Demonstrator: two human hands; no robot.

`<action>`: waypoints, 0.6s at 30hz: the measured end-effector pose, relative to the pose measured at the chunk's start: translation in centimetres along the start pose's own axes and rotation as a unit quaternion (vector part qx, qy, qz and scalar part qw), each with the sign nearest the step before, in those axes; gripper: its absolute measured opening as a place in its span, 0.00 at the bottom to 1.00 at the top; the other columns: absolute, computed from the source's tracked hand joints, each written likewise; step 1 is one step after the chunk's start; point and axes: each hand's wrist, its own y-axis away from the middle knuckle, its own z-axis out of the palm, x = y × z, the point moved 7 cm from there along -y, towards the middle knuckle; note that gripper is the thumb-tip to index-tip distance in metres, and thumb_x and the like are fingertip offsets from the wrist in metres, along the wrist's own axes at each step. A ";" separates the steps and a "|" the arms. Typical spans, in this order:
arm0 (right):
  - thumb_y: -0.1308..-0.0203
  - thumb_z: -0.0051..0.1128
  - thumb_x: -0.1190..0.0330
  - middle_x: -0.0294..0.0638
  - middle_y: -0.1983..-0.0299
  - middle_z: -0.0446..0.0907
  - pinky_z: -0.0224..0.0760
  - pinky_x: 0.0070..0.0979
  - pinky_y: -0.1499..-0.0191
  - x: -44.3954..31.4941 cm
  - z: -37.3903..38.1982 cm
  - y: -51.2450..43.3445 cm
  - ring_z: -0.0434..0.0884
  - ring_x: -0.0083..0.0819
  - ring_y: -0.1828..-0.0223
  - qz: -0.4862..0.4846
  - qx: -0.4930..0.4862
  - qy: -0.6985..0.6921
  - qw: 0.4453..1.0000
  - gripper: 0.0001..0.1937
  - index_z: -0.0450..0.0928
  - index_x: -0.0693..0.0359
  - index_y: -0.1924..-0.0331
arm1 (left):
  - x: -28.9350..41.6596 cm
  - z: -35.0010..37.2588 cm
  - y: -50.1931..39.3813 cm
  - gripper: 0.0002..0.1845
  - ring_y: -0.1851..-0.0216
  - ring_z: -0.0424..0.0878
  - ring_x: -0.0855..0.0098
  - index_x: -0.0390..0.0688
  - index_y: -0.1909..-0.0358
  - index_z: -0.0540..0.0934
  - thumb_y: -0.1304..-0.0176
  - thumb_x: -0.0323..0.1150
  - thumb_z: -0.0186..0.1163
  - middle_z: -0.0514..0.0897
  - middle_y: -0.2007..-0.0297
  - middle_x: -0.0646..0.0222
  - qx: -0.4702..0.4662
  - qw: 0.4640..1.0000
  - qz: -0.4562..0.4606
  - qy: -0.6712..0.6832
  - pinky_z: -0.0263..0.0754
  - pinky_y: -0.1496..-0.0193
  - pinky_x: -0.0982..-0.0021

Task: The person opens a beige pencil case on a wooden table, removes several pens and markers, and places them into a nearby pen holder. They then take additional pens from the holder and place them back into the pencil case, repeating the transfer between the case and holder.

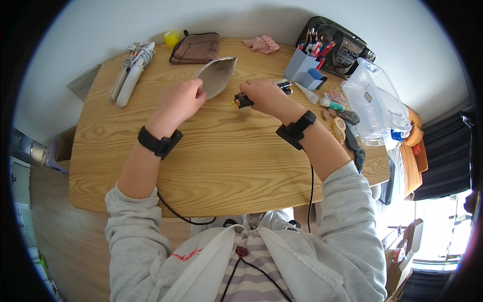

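Note:
My left hand (185,96) pinches the near edge of a beige fabric pouch (217,77), whose mouth gapes toward my right. In my right hand (264,94) is a bundle of dark, thick markers (244,101), some with yellow or orange ends. They lie crosswise in the grip, a little above the wooden table and to the right of the pouch. The fingers hide the middle of the bundle, so I cannot tell how many there are. Each wrist wears a black strap with a small module and a cable.
A hair straightener (132,75) with its cord lies at left. Behind the pouch are a brown zip case (196,47), yellow tape (171,38) and a pink cloth (263,43). A pen holder (300,66), glue stick (332,104) and clear plastic bin (377,102) line the right side.

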 end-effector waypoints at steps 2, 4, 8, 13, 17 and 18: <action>0.54 0.59 0.77 0.44 0.66 0.79 0.73 0.39 0.59 0.0 0.4 -0.3 0.79 0.47 0.60 0.002 -0.022 0.015 1.000 0.09 0.74 0.61 0.67 | -0.1 0.0 0.0 0.09 0.71 0.79 0.54 0.42 0.72 0.76 0.41 0.37 0.57 0.81 0.76 0.59 -0.003 1.000 -0.006 0.004 0.71 0.70 0.57; 0.55 0.60 0.76 0.45 0.66 0.79 0.72 0.40 0.59 0.3 0.7 -0.4 0.79 0.47 0.60 0.013 -0.045 0.001 0.999 0.10 0.74 0.61 0.66 | -0.2 0.2 0.0 0.09 0.70 0.80 0.55 0.41 0.71 0.76 0.40 0.37 0.57 0.81 0.74 0.59 -0.017 1.000 -0.022 0.003 0.71 0.69 0.58; 0.57 0.62 0.76 0.46 0.66 0.78 0.72 0.41 0.59 0.7 1.0 -0.5 0.78 0.49 0.60 0.023 -0.060 -0.048 0.997 0.12 0.74 0.61 0.66 | -0.3 0.4 0.1 0.10 0.69 0.80 0.57 0.40 0.67 0.76 0.38 0.38 0.57 0.83 0.71 0.60 -0.046 0.998 -0.043 -0.001 0.71 0.68 0.61; 0.58 0.61 0.76 0.48 0.66 0.78 0.70 0.42 0.59 0.8 0.7 -0.7 0.77 0.50 0.60 0.011 -0.068 -0.085 0.994 0.12 0.73 0.63 0.66 | 0.4 -0.3 0.3 0.08 0.70 0.80 0.56 0.44 0.67 0.78 0.40 0.38 0.56 0.82 0.75 0.60 -0.017 0.998 -0.029 0.044 0.72 0.69 0.58; 0.59 0.60 0.76 0.50 0.66 0.78 0.70 0.41 0.58 1.0 0.3 -0.7 0.77 0.51 0.60 0.027 -0.082 -0.118 0.989 0.13 0.74 0.64 0.65 | 1.5 -0.7 0.6 0.08 0.70 0.80 0.56 0.46 0.64 0.79 0.40 0.38 0.57 0.82 0.75 0.60 -0.009 0.998 -0.018 0.057 0.72 0.69 0.59; 0.59 0.60 0.76 0.50 0.65 0.78 0.70 0.40 0.58 1.1 0.5 -0.7 0.77 0.51 0.59 0.030 -0.098 -0.117 0.988 0.14 0.74 0.64 0.63 | 1.8 -0.8 0.6 0.09 0.70 0.80 0.56 0.46 0.63 0.79 0.40 0.38 0.57 0.82 0.75 0.60 -0.008 0.998 -0.013 0.057 0.72 0.69 0.59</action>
